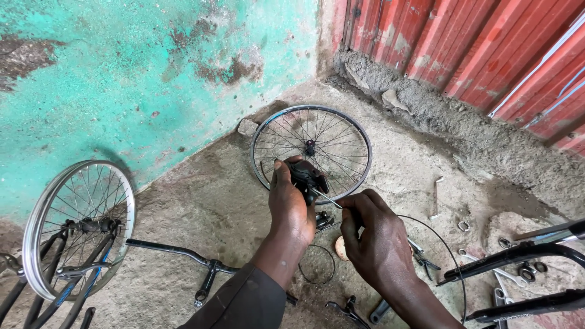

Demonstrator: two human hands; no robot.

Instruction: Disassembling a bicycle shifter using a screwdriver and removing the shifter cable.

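Note:
My left hand [289, 201] is raised in the middle of the view and grips a black brake lever [306, 178]. My right hand [375, 234] pinches a thin steel cable [454, 262] right at the lever's silver end; the cable loops away to the right and down. Both hands are over the concrete floor, in front of a spoked bicycle wheel [312, 150] that lies flat near the wall corner.
A second wheel in a bike frame [76, 225] stands at the left, with black handlebars [183, 256] on the floor beside it. Spanners, pliers [423, 259] and small rings lie scattered at right by a black fork [518, 256]. Turquoise wall behind, red metal sheeting at right.

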